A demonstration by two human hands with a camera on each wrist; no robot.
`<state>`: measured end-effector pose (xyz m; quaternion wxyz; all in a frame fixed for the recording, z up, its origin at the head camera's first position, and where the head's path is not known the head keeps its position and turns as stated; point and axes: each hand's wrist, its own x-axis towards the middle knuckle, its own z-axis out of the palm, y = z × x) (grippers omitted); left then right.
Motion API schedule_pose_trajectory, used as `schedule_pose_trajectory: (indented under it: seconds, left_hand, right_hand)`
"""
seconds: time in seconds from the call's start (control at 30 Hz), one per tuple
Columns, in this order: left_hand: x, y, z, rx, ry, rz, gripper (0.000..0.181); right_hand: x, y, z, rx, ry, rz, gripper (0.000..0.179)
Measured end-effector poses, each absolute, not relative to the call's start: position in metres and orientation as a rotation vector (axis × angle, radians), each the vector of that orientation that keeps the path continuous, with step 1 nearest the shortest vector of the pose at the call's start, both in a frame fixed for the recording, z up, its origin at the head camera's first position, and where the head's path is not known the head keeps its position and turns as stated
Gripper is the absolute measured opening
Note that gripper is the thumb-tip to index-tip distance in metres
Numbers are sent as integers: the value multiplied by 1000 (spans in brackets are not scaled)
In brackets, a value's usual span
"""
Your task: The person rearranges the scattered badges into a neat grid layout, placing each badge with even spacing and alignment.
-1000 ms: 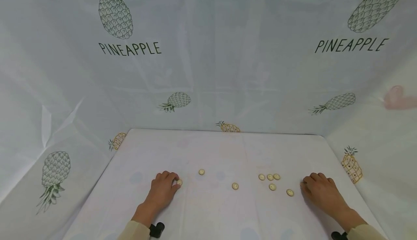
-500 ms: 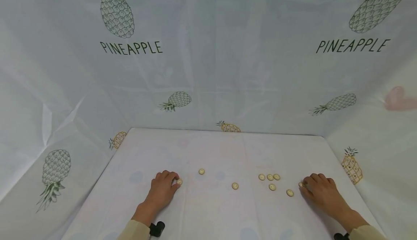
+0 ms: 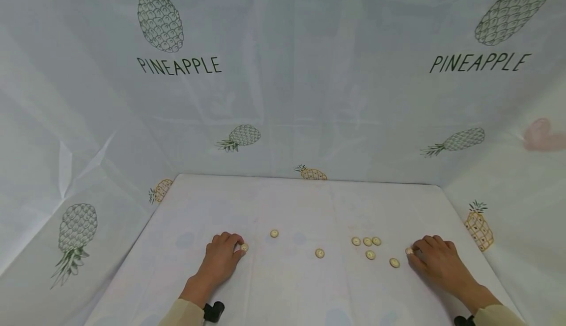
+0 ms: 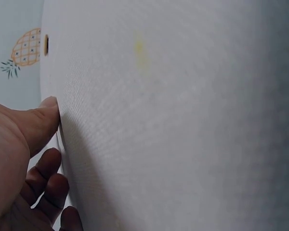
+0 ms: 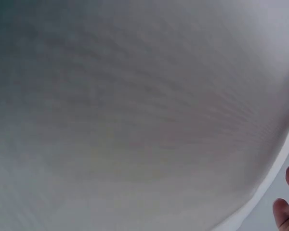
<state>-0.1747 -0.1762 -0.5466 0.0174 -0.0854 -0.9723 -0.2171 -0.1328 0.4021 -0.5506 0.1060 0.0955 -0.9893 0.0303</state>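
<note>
Left hand (image 3: 219, 257): well to the left of the middle disc (image 3: 320, 253), thumb and index finger pinching the left-hand disc (image 3: 244, 248), the other fingers bent.
Right hand (image 3: 438, 262): well to the right of the middle disc, thumb and index finger pinching the right-hand disc (image 3: 409, 251); its own wrist view catches only some fingers at the edge.
Sleeves: beige left cuff (image 3: 182, 312) and right cuff (image 3: 497, 316), both nearer the person than the middle disc, with a black wrist piece (image 3: 214, 311) beside the left one.
Loose discs: small, round, cream-yellow; a lone disc (image 3: 274, 233) left of and beyond the middle disc, a row of three discs (image 3: 367, 242) right of it and slightly beyond, a single disc (image 3: 370, 255) directly to its right, an outer disc (image 3: 394, 263) farther right and a little nearer the person.
Table: white surface (image 3: 287, 291) around the middle disc, faintly spotted; the left wrist view shows a yellow smudge (image 4: 140, 50).
Room: pale sheeting (image 3: 283, 85) rises beyond the middle disc, with printed pineapples (image 3: 160, 23) and PINEAPPLE lettered twice; a pinkish shape (image 3: 538, 134) shows far to its right.
</note>
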Motion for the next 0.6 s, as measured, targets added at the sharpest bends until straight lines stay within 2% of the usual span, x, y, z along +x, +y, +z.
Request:
schedule_pose_trajectory:
  seconds: [0.33,0.6]
  left_hand:
    - [-176,-177,-548,-262,-3034,-663,16]
    - [-176,-176,-546,-252,-3052,-660,17]
  right_hand:
    - [-136,397,-547,253,-2951,114,23]
    - [-146,397,-549,434,-2781,16,25]
